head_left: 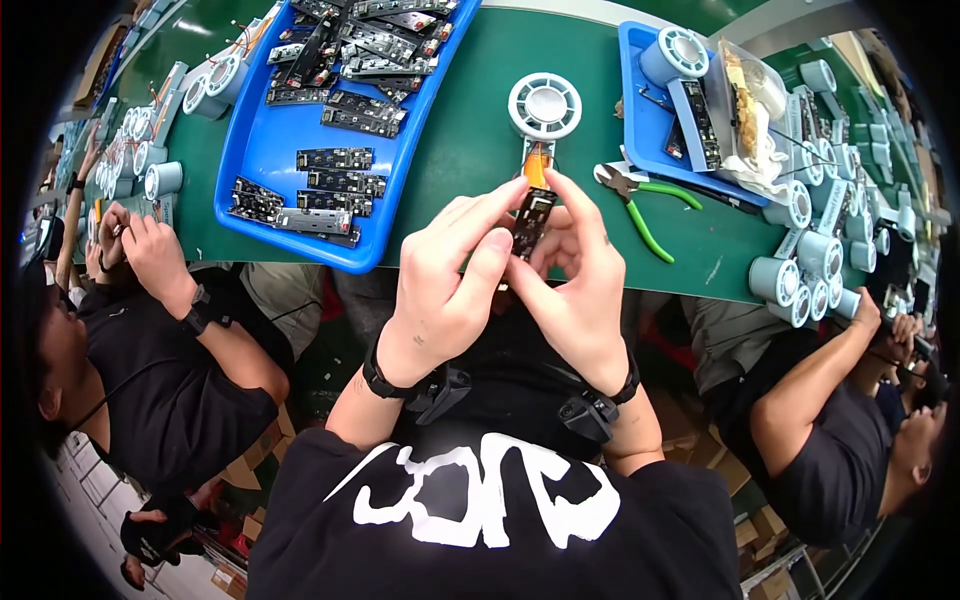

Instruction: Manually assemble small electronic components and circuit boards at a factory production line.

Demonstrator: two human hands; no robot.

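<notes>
Between my hands is a narrow black circuit board (533,220), with an orange flex cable (537,170) at its far end. That cable leads toward a pale blue device with a round, slotted head (545,106), which lies on the table just beyond my fingertips. My left hand (445,275) grips the board's left side with thumb and fingers. On the opposite side, my right hand (575,275) pinches it, thumb near the lower end and index finger near the cable. The board's lower end is partly hidden by my fingers.
A blue tray (265,150) of many circuit boards stands at left. Green-handled cutters (650,225) lie right of my hands, near another blue tray (632,150) with parts. Several pale blue devices (820,255) crowd the right edge of the green table (460,150). Co-workers sit on both sides.
</notes>
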